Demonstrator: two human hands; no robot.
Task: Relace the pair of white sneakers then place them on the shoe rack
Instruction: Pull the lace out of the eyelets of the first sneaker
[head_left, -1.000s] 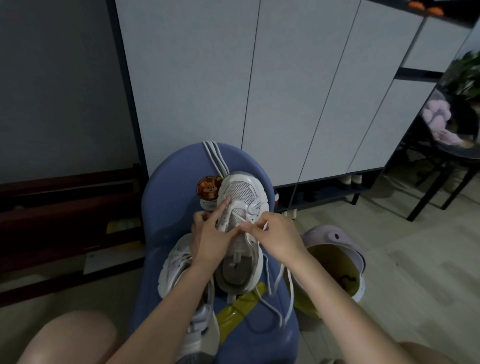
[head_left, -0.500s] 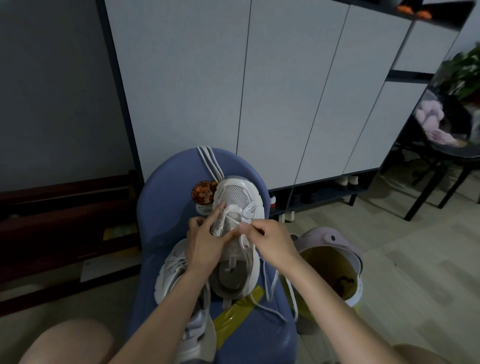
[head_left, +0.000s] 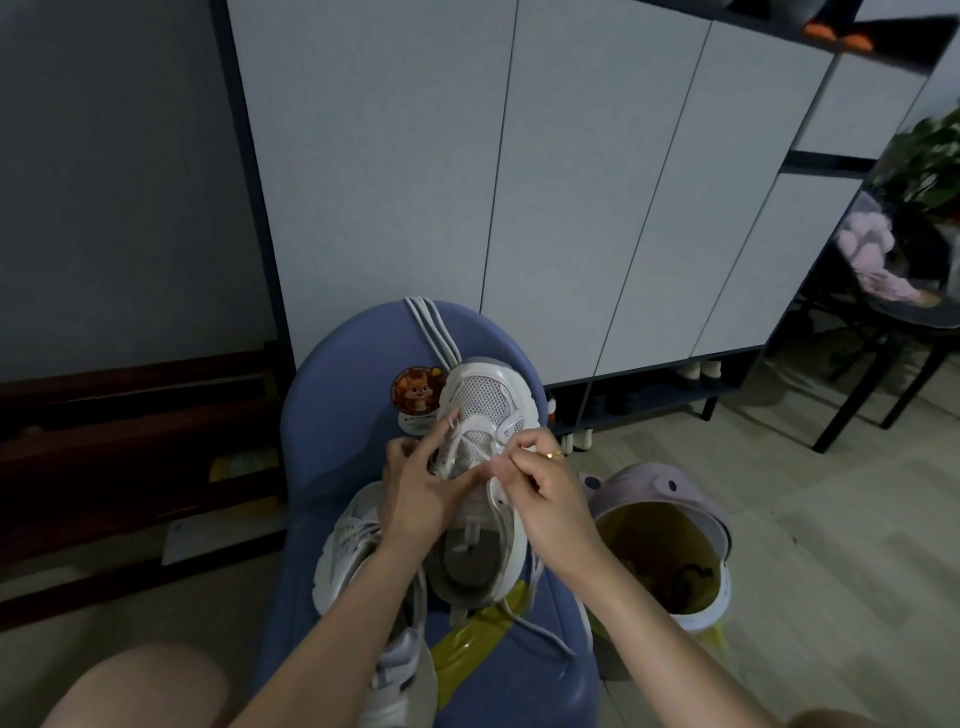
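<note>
A white sneaker (head_left: 483, 400) lies toe-away on a blue seat (head_left: 337, 395), its opening toward me. My left hand (head_left: 415, 493) rests on the shoe's left side, fingers curled round the eyelet edge and lace, index finger stretched toward the toe. My right hand (head_left: 545, 488) pinches the white lace (head_left: 480, 454) over the tongue. Loose lace ends trail down the seat by my right forearm. The second white sneaker (head_left: 348, 551) lies at the left, partly hidden under my left forearm.
A lilac bin (head_left: 670, 499) with a yellow liner stands right of the seat. Behind is a white cabinet (head_left: 571, 182) with a low open shelf (head_left: 649, 400) holding shoes. Dark wooden boards (head_left: 130, 415) lie at the left, a black table (head_left: 893, 332) at the right.
Both hands stay on the shoe; my right hand has shifted slightly along the lace at the eyelets. The camera has moved a little.
</note>
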